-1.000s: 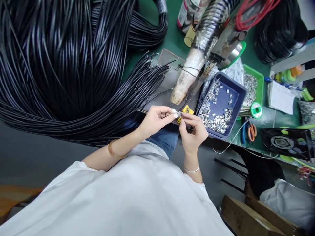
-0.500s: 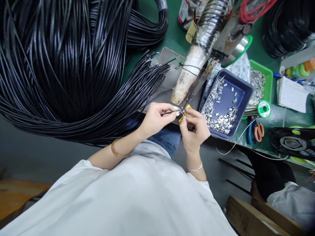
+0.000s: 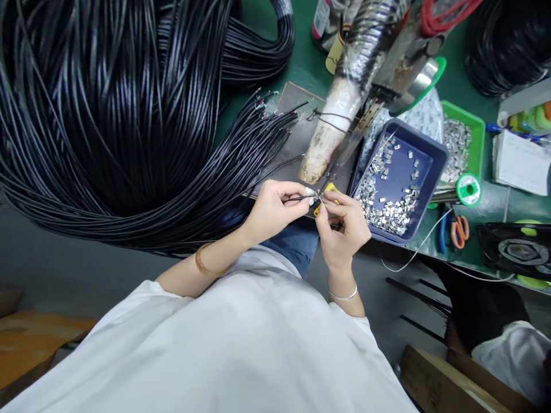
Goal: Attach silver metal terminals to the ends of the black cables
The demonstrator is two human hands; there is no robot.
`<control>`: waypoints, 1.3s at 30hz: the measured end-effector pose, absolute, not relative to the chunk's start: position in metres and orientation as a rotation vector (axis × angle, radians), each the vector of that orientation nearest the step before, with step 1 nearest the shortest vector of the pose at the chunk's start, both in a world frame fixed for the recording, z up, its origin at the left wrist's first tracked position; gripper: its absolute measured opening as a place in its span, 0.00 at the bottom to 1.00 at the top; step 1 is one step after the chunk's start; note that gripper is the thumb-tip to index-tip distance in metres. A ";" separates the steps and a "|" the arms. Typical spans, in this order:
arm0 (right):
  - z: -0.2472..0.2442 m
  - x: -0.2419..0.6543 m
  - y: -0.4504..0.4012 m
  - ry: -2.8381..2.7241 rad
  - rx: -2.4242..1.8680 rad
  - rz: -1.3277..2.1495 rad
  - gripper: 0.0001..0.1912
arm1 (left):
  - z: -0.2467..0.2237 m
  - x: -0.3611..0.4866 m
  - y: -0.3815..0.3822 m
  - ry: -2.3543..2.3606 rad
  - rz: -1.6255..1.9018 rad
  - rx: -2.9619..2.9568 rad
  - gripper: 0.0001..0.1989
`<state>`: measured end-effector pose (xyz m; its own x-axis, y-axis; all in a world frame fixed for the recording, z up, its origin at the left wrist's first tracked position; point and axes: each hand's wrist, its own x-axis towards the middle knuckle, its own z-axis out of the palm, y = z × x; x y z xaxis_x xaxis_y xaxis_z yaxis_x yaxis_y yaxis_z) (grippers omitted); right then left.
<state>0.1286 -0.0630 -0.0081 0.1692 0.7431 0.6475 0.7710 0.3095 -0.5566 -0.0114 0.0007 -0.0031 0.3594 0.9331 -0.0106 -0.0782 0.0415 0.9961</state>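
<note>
My left hand (image 3: 273,203) is closed in a pinch on a thin black cable (image 3: 296,199), close to its end, where fine coloured wires show. Fingertip to fingertip with it, my right hand (image 3: 344,226) is also pinched, at the cable's end. What lies between its fingers is too small to make out. Just beyond the hands is the dirty end of a white wrapped tube (image 3: 329,129), with a thin metal tool beside it. A yellow piece (image 3: 331,188) shows partly behind my right fingers. To the right, a dark blue tray (image 3: 434,152) holds many small metal connectors (image 3: 394,217).
A large bundle of black cables (image 3: 107,126) covers the left side. On the right are a green tray (image 3: 477,132) of metal parts, a solder spool (image 3: 468,190), orange-handled pliers (image 3: 460,231) and a black fan (image 3: 516,249). Another person's sleeve (image 3: 512,353) is at lower right.
Both hands keep their pinch at the cable end. My right hand has turned slightly and shifted a little right. The view of the right side has drifted slightly outward.
</note>
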 end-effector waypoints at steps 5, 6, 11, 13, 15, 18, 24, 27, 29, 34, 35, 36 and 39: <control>-0.003 0.126 -0.063 -1.527 -1.434 -0.028 0.08 | -0.003 -0.011 -0.001 0.916 0.982 1.313 0.04; -0.002 0.125 -0.063 -1.521 -1.432 -0.021 0.08 | -0.003 -0.011 -0.001 0.917 0.979 1.309 0.04; -0.006 0.126 -0.067 -1.517 -1.424 0.026 0.07 | 0.000 -0.011 0.002 0.875 0.909 1.226 0.05; -0.007 0.127 -0.067 -1.518 -1.433 0.043 0.07 | 0.000 -0.011 0.003 0.850 0.880 1.197 0.06; -0.008 0.127 -0.068 -1.518 -1.446 0.039 0.06 | 0.000 -0.011 0.002 0.853 0.873 1.201 0.06; -0.008 0.127 -0.067 -1.530 -1.477 0.011 0.04 | -0.001 -0.011 0.000 0.894 0.885 1.262 0.05; -0.004 0.125 -0.065 -1.520 -1.469 -0.016 0.05 | 0.000 -0.013 -0.001 0.936 0.941 1.330 0.05; -0.003 0.125 -0.065 -1.511 -1.460 0.012 0.05 | 0.000 -0.014 0.000 0.936 0.938 1.346 0.05; -0.004 0.125 -0.065 -1.521 -1.450 0.026 0.05 | 0.000 -0.015 0.001 0.931 0.922 1.349 0.06; -0.006 0.127 -0.067 -1.532 -1.457 0.043 0.05 | -0.001 -0.014 0.000 0.919 0.894 1.347 0.06; -0.006 0.127 -0.067 -1.530 -1.461 0.044 0.05 | -0.001 -0.014 0.000 0.914 0.885 1.349 0.06; -0.006 0.127 -0.067 -1.529 -1.463 0.042 0.05 | -0.001 -0.014 -0.001 0.908 0.876 1.354 0.06; -0.007 0.128 -0.066 -1.541 -1.470 0.020 0.06 | 0.000 -0.013 -0.002 0.902 0.875 1.396 0.06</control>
